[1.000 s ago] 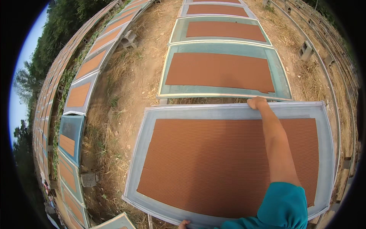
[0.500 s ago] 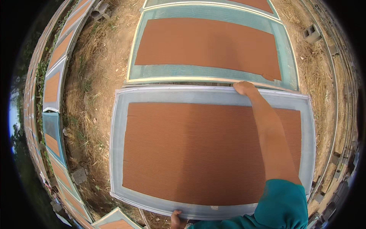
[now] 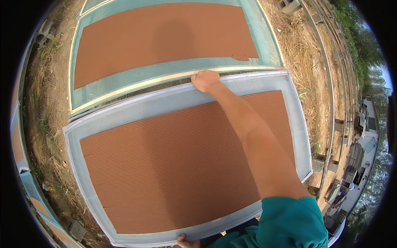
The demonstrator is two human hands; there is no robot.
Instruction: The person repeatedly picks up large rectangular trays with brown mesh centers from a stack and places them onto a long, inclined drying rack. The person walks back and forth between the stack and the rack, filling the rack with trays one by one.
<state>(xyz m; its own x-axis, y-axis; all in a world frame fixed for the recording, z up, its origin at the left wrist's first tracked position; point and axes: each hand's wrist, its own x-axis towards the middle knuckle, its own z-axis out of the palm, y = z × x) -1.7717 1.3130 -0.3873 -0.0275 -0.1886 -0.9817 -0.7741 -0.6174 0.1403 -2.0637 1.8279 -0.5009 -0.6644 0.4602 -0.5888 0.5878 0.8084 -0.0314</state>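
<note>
A framed mesh screen (image 3: 136,113) with a pale grey-white border lies before me, carrying a wide sheet of brown ridged material (image 3: 165,169). My right hand (image 3: 205,80) reaches across it and has its fingers wrapped over the far rim of the frame. At the near rim, my left hand (image 3: 188,242) grips the frame, with part of the fingers hidden beneath it. Just beyond lies a second screen (image 3: 144,84) of green mesh with a cream wooden edge. Its brown sheet (image 3: 124,45) has a ragged near-right corner.
Dry grass and bare soil (image 3: 53,95) flank the screens. Long rails (image 3: 331,107) run along the right, with concrete blocks (image 3: 318,163) under them. At the far left stands another row of screens (image 3: 37,198). Trees and a pale building (image 3: 370,153) lie at the right.
My view has swung right, so the screens appear tilted and further left, and the building shows at right. Both hands keep their hold on the near frame.
</note>
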